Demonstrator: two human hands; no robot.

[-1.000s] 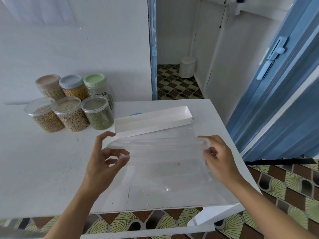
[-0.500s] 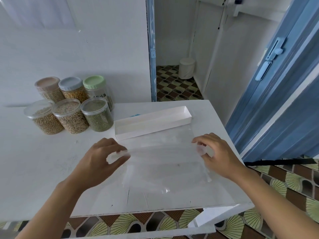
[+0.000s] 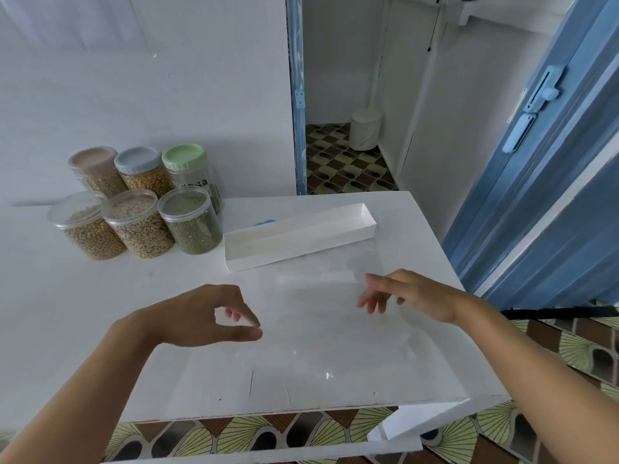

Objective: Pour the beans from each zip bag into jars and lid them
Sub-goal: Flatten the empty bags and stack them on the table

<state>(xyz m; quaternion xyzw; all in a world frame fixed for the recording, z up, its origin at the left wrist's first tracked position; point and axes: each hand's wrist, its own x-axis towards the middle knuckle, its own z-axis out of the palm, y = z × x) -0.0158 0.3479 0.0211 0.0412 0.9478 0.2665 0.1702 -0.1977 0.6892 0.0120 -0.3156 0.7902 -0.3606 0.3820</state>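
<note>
An empty clear zip bag (image 3: 328, 323) lies flat on the white table (image 3: 67, 313), just in front of a long white box. My left hand (image 3: 197, 316) hovers at the bag's left side, thumb and forefinger pinched into a ring with nothing visible between them. Over the bag's right part, my right hand (image 3: 415, 296) has its fingers spread and holds nothing. Several lidded jars of beans stand at the back left: a soybean jar (image 3: 87, 229), a pale-bean jar (image 3: 140, 226) and a green-bean jar (image 3: 192, 222) in front, with three coloured-lid jars (image 3: 142, 169) behind.
The long, shallow white box (image 3: 301, 234) lies open and slanted behind the bag. The table's right edge runs beside a blue door (image 3: 536, 195). Patterned floor shows below the front edge. A white bin (image 3: 366, 128) stands in the doorway beyond.
Both hands held the bag up by its top corners; they lowered it onto the table and let go. The left hand drew back toward me, and the right hand opened above the bag.
</note>
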